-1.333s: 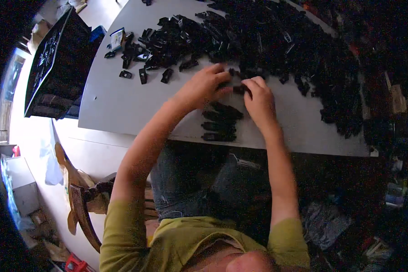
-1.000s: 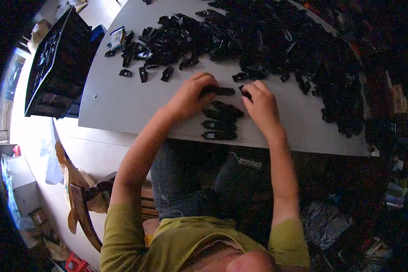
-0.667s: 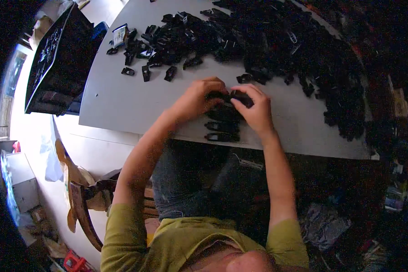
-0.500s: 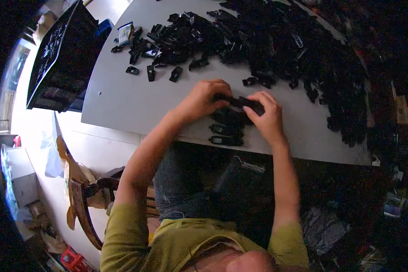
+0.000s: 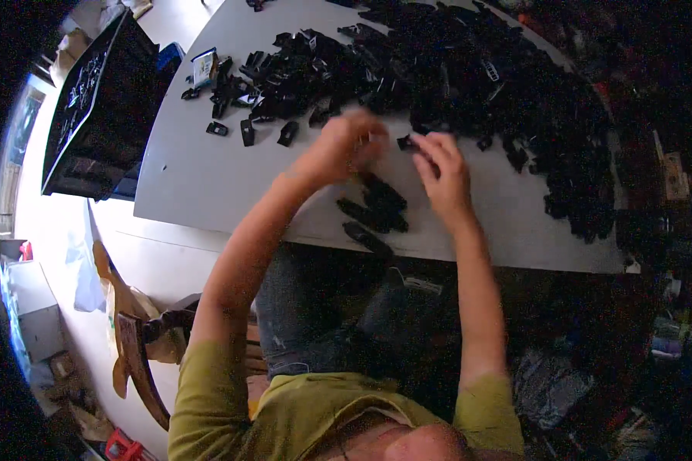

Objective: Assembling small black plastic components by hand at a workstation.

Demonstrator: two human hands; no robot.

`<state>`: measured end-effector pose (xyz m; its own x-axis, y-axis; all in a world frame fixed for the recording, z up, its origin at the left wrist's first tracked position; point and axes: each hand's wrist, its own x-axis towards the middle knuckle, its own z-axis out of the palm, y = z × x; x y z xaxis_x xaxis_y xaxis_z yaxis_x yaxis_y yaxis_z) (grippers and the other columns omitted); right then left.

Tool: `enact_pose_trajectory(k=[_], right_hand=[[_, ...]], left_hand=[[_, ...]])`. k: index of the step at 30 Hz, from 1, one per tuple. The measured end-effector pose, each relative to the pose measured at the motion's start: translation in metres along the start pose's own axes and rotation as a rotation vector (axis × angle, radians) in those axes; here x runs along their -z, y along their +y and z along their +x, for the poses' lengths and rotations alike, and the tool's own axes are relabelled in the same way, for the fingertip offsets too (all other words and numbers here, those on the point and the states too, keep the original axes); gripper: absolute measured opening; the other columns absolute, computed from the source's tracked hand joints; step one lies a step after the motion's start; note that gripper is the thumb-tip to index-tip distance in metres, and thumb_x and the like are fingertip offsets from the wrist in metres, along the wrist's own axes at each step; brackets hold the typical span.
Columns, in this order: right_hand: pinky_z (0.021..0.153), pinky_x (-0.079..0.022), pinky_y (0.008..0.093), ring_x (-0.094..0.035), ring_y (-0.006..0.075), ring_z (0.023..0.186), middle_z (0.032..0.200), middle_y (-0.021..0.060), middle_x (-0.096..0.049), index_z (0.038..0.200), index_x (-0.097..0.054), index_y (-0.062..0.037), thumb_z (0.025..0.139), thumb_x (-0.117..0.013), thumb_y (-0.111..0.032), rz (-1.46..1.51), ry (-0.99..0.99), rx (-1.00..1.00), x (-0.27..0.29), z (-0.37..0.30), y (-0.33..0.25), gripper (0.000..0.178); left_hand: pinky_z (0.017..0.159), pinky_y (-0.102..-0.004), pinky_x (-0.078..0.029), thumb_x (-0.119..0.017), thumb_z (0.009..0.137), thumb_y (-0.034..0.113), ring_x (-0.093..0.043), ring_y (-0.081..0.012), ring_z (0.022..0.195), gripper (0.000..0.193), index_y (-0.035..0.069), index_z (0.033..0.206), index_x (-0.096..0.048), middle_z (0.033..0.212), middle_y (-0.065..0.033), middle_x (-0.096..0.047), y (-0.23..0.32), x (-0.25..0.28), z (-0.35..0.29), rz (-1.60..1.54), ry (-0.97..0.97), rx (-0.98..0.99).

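Observation:
My left hand (image 5: 354, 144) is over the table's near half, its fingers smeared by motion, so what they hold, if anything, is unclear. To its right, my right hand (image 5: 446, 170) reaches forward with thumb and fingers apart. Its index fingertip is at a small black plastic part (image 5: 405, 143) lying by the pile. Between my forearms, several elongated black plastic parts (image 5: 383, 201) lie bunched together. Closer to the edge, another black part (image 5: 367, 238) lies at a slant.
A large heap of black parts (image 5: 469, 69) spreads over the far and right side of the light table (image 5: 184, 173). A small packet (image 5: 204, 69) lies at the far left. Beside the table stands a black crate (image 5: 92, 100); a wooden chair (image 5: 134, 353) is lower left.
My hands have let go of the dark parts they held together and moved forward and apart. The black parts near the edge, stacked neatly before, now lie skewed.

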<state>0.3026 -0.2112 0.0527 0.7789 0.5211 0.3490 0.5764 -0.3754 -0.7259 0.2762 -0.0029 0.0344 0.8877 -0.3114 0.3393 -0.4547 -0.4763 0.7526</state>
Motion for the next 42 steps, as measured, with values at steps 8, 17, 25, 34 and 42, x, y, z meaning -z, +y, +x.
enact_pose_trajectory(k=[8, 17, 25, 34, 42], right_hand=[[0.068, -0.047, 0.0342, -0.058, 0.0288, 0.08, 0.092, 0.0097, -0.057, 0.106, -0.059, -0.0054, 0.08, -0.059, -0.005, -0.449, 0.043, 0.222, -0.009, -0.004, 0.009, 0.025], [0.071, -0.046, 0.0287, -0.058, 0.0199, 0.077, 0.079, 0.0074, -0.057, 0.107, -0.062, -0.0042, 0.077, -0.068, -0.015, 0.132, 0.114, -0.24, 0.001, -0.019, 0.002, 0.032], [0.07, -0.044, 0.0326, -0.055, 0.0235, 0.079, 0.086, 0.007, -0.054, 0.098, -0.065, -0.0016, 0.07, -0.072, -0.007, -0.192, -0.081, -0.071, 0.008, -0.014, -0.015, 0.03], [0.074, -0.044, 0.0352, -0.051, 0.0268, 0.089, 0.093, 0.0095, -0.052, 0.102, -0.064, -0.0024, 0.075, -0.067, -0.006, -0.234, -0.05, 0.004, 0.001, -0.014, 0.0, 0.027], [0.071, -0.046, 0.0407, -0.055, 0.0336, 0.089, 0.106, 0.0107, -0.05, 0.1, -0.057, -0.0055, 0.077, -0.065, -0.008, -0.741, 0.037, -0.041, 0.011, 0.039, 0.018, 0.024]], left_hand=[[0.082, -0.0367, -0.047, -0.057, 0.082, 0.008, -0.056, -0.0281, 0.1, 0.035, 0.005, 0.116, -0.05, 0.105, -0.0177, -0.059, 0.002, -0.009, 0.025, 0.568, 0.235, 0.258], [0.073, -0.0311, -0.049, -0.064, 0.08, 0.009, -0.061, -0.0171, 0.081, 0.014, 0.001, 0.091, -0.062, 0.084, -0.0079, -0.064, 0.014, -0.005, -0.01, -0.266, 0.052, 0.349], [0.078, -0.0346, -0.048, -0.071, 0.07, 0.009, -0.06, -0.0254, 0.087, 0.017, 0.002, 0.084, -0.065, 0.087, -0.0102, -0.064, 0.002, -0.002, -0.013, 0.129, 0.108, 0.008], [0.076, -0.0379, -0.047, -0.07, 0.069, 0.014, -0.059, -0.0314, 0.084, 0.023, 0.003, 0.088, -0.064, 0.089, -0.0138, -0.062, 0.006, -0.008, -0.005, 0.005, 0.003, -0.063], [0.073, -0.0435, -0.047, -0.065, 0.074, 0.017, -0.057, -0.0367, 0.089, 0.034, 0.005, 0.105, -0.057, 0.095, -0.0174, -0.058, 0.012, -0.029, 0.062, 0.431, 0.234, 0.028]])
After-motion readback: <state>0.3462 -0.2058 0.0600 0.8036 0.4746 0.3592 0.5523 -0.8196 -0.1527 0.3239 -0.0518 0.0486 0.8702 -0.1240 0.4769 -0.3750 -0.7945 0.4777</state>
